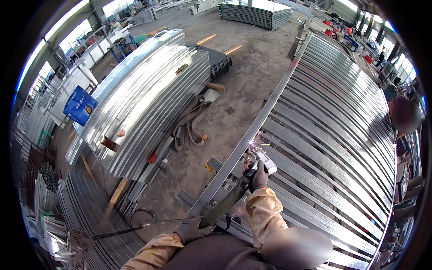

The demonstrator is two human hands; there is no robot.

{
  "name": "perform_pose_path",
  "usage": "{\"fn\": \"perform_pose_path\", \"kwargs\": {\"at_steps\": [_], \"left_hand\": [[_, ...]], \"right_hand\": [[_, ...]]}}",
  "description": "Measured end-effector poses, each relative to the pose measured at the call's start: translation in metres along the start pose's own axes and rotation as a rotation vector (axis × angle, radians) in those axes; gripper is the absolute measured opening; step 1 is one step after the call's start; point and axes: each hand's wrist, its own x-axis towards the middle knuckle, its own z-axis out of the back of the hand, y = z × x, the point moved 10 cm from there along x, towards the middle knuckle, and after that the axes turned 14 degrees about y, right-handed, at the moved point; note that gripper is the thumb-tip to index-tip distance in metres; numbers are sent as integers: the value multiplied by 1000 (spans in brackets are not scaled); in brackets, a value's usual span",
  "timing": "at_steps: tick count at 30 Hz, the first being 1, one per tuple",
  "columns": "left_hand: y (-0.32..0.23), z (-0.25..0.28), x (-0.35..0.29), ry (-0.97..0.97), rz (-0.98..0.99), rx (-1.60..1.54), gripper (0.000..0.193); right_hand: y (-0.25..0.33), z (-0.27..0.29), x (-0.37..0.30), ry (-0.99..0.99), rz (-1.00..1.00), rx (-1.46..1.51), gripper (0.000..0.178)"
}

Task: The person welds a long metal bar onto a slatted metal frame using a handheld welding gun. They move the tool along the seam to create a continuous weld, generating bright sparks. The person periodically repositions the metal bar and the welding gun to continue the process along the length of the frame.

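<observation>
sparks [251, 143] glow at the front of the welding torch [243, 184], by the long metal side rail [274, 99] of a slatted metal frame [351, 108]. the gloved right hand [259, 176] has its grip closed around the torch handle, just beside a white boxy piece [266, 162]. the gloved left hand [191, 229] has its grip wrapped on the green-sleeved hose [222, 207]. stacked metal panels [155, 85] lie to the left, near a blue bag [80, 105].

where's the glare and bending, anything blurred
Head view: glare whitens the metal sheets at left, and a spark shines near the right hand; head view: slats curve toward the rim; head view: two round patches at right are blurred.
</observation>
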Motion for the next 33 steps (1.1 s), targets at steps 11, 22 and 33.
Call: {"fn": "perform_pose_path", "kwargs": {"at_steps": [11, 22, 33], "left_hand": [[-13, 6, -14, -52, 27, 155, 54], [-48, 2, -31, -27, 93, 122, 51], [-44, 1, -34, -57, 77, 137, 50]], "right_hand": [[-3, -4, -9, -2, -34, 18, 38], [0, -9, -19, -19, -30, 0, 38], [-5, -6, -18, 6, -15, -5, 35]]}}
